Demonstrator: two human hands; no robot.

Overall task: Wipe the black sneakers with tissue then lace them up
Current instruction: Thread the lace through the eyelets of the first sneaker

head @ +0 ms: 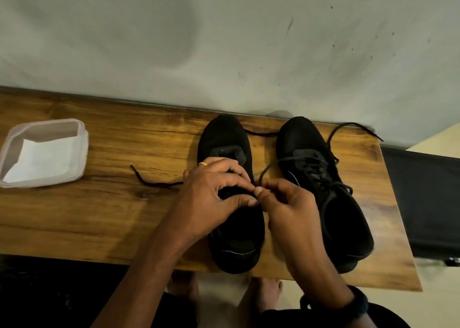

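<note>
As the left hand (214, 198) grips the left sneaker (224, 136), the right hand (291, 203) pinches a black lace (267, 169) — centre table (99, 215). Second sneaker (301, 136) at three o'clock; tissue tub (83, 138) at nine.

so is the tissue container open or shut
Open: the plastic container has no lid on, and the white tissue inside shows.

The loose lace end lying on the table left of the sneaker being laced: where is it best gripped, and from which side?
Pinch the lace end near its tip, from above and the left. It lies flat on bare table, and the left hand sits where it meets the sneaker.
</note>
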